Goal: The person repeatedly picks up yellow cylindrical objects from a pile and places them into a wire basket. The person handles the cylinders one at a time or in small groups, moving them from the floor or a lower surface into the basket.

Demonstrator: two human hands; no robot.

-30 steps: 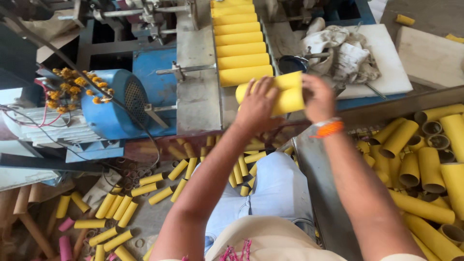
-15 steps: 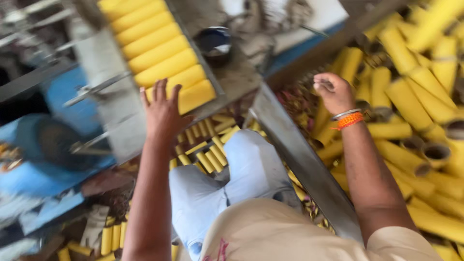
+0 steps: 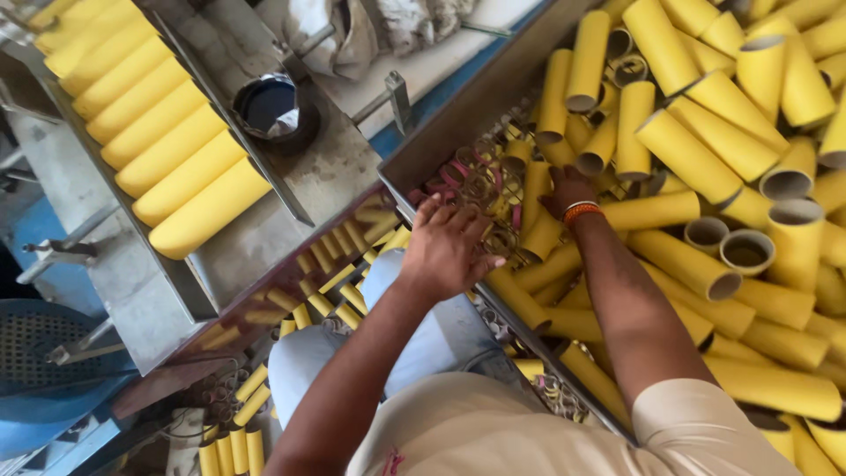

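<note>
Head view: reaching into the bin of yellow cardboard tubes (image 3: 687, 159), with the right hand (image 3: 568, 189) pressing down among them, wrist banded in orange, fingers buried so that whether its grip is spread or pinching cannot be told. Resting the left hand (image 3: 449, 247) on the bin's metal edge (image 3: 441, 141), fingers loosely spread, holding nothing, just beside the small pink and brown rings (image 3: 476, 185). Likely best done by taking one tube near its middle, just ahead of the right grip, lifting it clear of its neighbours rather than dragging, and keeping the left steady on the edge. Against the frame half a second earlier: both hands lying lower and closer together, the left off the row of tubes on the table (image 3: 159, 141), now well to the left of that grip, the right deeper in the pile.
</note>
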